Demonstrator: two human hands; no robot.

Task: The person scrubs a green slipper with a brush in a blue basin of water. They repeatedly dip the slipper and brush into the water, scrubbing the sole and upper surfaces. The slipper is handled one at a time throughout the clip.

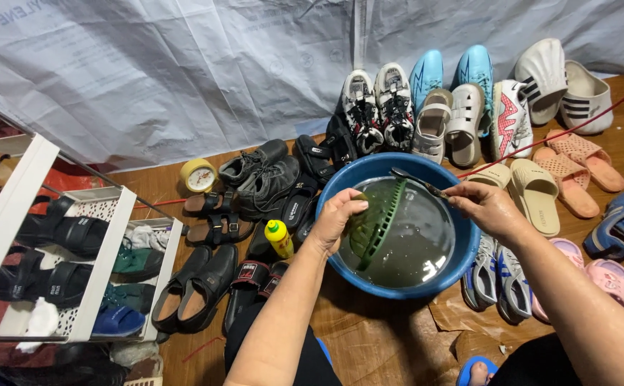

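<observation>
A green slotted sandal [376, 221] is gripped by the left hand [339, 214], whose fingers are curled shut around its near-left edge, the thumb pressed on top. The sandal is held tilted on edge, its lower part sunk in murky water and its upper end raised toward the far rim of a blue plastic basin [469, 246]. A dark-handled brush [417, 180] is pinched between the closed fingers of the right hand [487, 207]; its far end is laid against the top of the sandal, above the water. The basin is set on the brown floor, in the middle of the scene.

A yellow bottle with a green cap [279, 238] is stood just left of the basin. Black shoes and sandals [269, 182] are spread out beyond and to the left of it, near a yellow roll of tape [198, 175]. A white shoe rack [76, 250] is seen at the far left. Beige slippers [533, 189] and pink slippers [612, 275] are laid to the right, with white sneakers [380, 107] lined along the far side.
</observation>
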